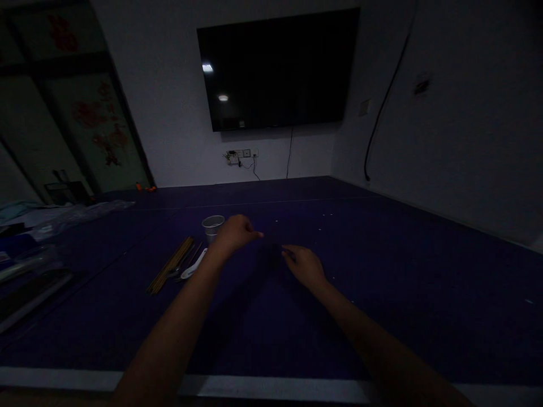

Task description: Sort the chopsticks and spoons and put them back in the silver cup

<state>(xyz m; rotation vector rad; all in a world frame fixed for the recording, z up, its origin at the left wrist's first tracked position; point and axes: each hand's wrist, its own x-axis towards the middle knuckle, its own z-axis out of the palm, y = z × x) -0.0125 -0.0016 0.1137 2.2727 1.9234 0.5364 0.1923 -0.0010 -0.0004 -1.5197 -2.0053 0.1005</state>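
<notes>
Over the dark blue table (271,328), my left hand (236,233) is raised beside a metal cup (212,224), with its thumb and fingertips pinched together. Whether anything small is in that pinch cannot be made out in the dim light. My right hand (304,263) is low over the tabletop, a short way to the right, its fingers curled together; what they hold, if anything, is hidden. Left of my left forearm lie a bundle of chopsticks (170,265), a metal spoon (175,271) and a white spoon (195,264). Several tiny white bits (319,229) are scattered beyond my right hand.
Crumpled clear plastic (80,217) and a dark tray-like object (36,291) lie at the far left. Small orange things (146,187) sit at the back left edge. A wall with a television (280,70) and sockets (241,155) stands behind the table.
</notes>
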